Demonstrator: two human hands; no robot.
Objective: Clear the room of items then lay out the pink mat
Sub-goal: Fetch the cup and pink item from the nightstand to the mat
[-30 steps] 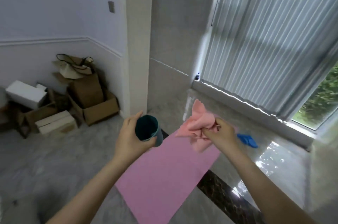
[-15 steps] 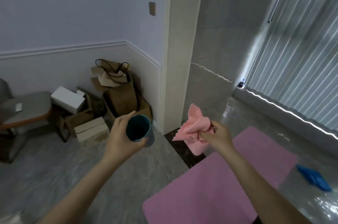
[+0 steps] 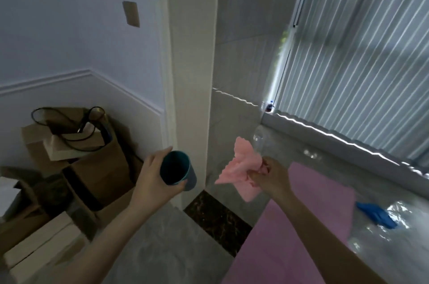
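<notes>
My left hand (image 3: pixel 152 178) grips a teal cup (image 3: pixel 177 170), its dark mouth turned toward me, in front of a cream pillar. My right hand (image 3: pixel 270 175) pinches a crumpled pink cloth (image 3: pixel 239 172) that hangs in the air beside the cup. The pink mat (image 3: pixel 299 232) lies flat on the grey floor under my right forearm, running from the lower middle toward the window. A blue item (image 3: pixel 377 214) lies on the glossy floor just past the mat's right edge.
Cardboard boxes and a brown paper bag (image 3: pixel 76 135) with black handles are piled in the left corner. The cream pillar (image 3: pixel 192 75) stands straight ahead. Vertical blinds (image 3: pixel 362 63) cover the window at right, above a low ledge. A dark marble strip (image 3: pixel 218 221) crosses the floor.
The view has swung left then closed in on the pillar and boxes. Both hands keep their hold on the cup and the cloth, and have drifted slightly further apart.
</notes>
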